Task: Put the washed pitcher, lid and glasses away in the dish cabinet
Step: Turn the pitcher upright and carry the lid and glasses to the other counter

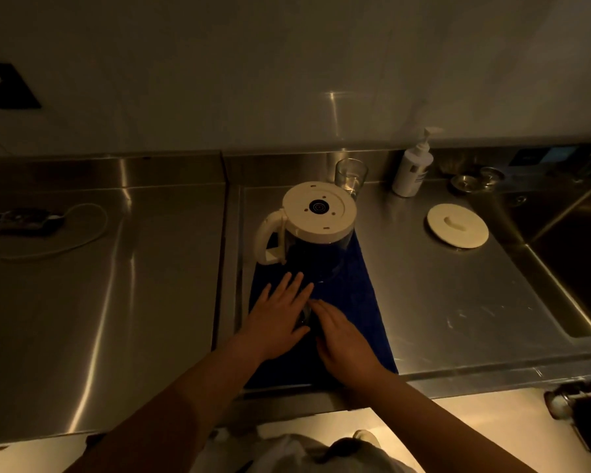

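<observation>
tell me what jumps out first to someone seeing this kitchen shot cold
The upside-down pitcher stands out first: its pale base faces up and it stands on the far end of a blue towel in the middle of the steel counter. Just in front of it, the left hand and right hand meet over the towel around something small and glassy that I cannot make out. To the right, the round white lid lies flat near the sink.

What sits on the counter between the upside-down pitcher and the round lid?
Nothing: in the head view only bare steel counter separates the pitcher from the lid. The glass stands further back.
</observation>
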A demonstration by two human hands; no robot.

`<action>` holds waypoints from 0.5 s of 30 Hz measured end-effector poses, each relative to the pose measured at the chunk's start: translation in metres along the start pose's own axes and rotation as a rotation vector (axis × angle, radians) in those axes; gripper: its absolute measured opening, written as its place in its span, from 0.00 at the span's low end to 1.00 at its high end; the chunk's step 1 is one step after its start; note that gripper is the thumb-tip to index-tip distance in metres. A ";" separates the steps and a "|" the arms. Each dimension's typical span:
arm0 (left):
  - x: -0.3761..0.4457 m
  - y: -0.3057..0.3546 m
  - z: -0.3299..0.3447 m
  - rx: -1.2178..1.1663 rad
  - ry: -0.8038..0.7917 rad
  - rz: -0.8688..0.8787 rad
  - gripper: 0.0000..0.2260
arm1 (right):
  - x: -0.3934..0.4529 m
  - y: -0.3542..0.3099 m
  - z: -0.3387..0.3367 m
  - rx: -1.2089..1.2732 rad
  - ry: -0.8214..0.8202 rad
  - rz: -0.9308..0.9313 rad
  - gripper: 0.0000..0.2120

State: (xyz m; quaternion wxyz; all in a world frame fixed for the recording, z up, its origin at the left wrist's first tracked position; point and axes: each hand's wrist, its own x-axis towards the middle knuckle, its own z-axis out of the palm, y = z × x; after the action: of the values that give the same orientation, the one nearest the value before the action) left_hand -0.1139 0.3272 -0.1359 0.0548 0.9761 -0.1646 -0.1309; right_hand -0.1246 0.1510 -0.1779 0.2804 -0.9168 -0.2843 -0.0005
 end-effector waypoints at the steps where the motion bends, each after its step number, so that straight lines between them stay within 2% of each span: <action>1: -0.002 -0.002 0.003 -0.019 -0.007 -0.016 0.33 | 0.000 -0.002 0.001 0.004 0.000 0.009 0.28; 8: -0.005 -0.001 0.009 -0.132 0.038 -0.042 0.34 | -0.003 -0.007 0.010 0.037 0.013 0.050 0.29; 15: -0.002 0.003 0.010 -0.100 0.021 -0.052 0.34 | -0.004 -0.011 0.012 0.056 0.013 0.066 0.33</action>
State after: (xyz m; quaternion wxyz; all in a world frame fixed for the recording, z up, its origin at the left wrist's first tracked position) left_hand -0.1195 0.3246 -0.1444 0.1016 0.9774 -0.1320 -0.1302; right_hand -0.1355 0.1626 -0.1832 0.3079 -0.9174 -0.2518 0.0106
